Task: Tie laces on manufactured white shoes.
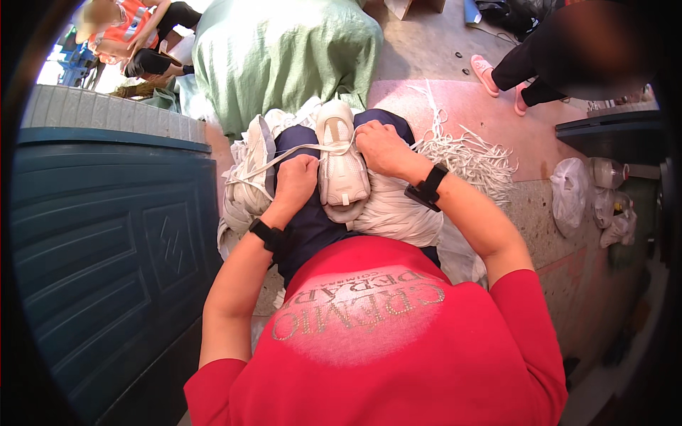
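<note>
A white sneaker point(344, 174) rests between my knees, its heel toward me. A pale shoelace point(298, 151) crosses over it and trails off to the left. My right hand point(386, 149) is closed at the sneaker's right side, fingers pinched on the lace. Along the left side, my left hand point(296, 183) is curled closed; what it grips, if anything, is hidden by the fingers. More white shoes point(252, 160) are heaped beside my left leg. A thick bundle of white laces point(401, 213) lies over my right thigh, and loose lace ends point(469, 160) spread out to its right.
A green cloth-covered heap point(284, 57) stands ahead. At the left is a dark blue panelled door point(106, 255). Plastic bags point(570, 195) sit at the right. One person point(124, 35) in an orange vest is far left; another in pink shoes point(485, 76) is far right.
</note>
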Demonstrator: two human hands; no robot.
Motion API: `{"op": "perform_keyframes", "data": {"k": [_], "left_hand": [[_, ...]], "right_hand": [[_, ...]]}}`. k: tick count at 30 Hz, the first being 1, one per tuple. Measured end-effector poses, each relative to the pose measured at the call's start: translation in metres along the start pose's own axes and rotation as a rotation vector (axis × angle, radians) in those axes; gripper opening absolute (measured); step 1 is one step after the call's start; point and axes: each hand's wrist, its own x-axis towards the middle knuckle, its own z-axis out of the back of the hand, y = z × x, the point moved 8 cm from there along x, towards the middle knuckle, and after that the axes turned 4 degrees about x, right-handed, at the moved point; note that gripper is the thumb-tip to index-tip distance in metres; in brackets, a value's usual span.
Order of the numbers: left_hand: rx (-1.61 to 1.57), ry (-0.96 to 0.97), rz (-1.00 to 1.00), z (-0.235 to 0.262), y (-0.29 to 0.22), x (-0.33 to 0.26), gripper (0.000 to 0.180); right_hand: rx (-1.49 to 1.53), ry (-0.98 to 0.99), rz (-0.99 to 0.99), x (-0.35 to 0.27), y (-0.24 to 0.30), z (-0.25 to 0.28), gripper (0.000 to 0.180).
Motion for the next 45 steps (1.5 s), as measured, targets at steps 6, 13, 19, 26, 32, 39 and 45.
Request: {"op": "perform_keyframes", "data": {"k": [6,13,19,26,32,39,45], "left_hand": [[0.178,0.044,-0.041,-0.002,-0.007,0.007,0.020],[0.409,0.182,-0.076,-0.007,-0.023,0.008,0.019],[0.349,-0.003,-0.146,0.004,-0.032,0.007,0.019],[0.668,-0.157,-0.337,0.009,-0.061,-0.019,0.020],[0.437,0.129,-0.265,-0.004,-0.034,-0.004,0.019],[0.321,0.091,-0.230,0.008,-0.052,0.027,0.018],[-0.331,0.561,0.205,-0.049,-0.065,0.087,0.035]], "right_hand": [[-0.144,-0.153,0.165,-0.002,0.021,0.006,0.018],[-0.188,-0.154,0.158,-0.007,0.022,0.010,0.011],[-0.182,-0.082,0.073,-0.005,0.018,0.010,0.010],[-0.206,-0.099,-0.080,-0.014,0.022,0.019,0.012],[-0.065,0.101,-0.081,-0.009,0.013,0.005,0.024],[0.229,-0.224,0.052,-0.017,0.003,-0.001,0.011],[0.242,-0.339,-0.006,-0.023,0.010,0.004,0.009]]}}
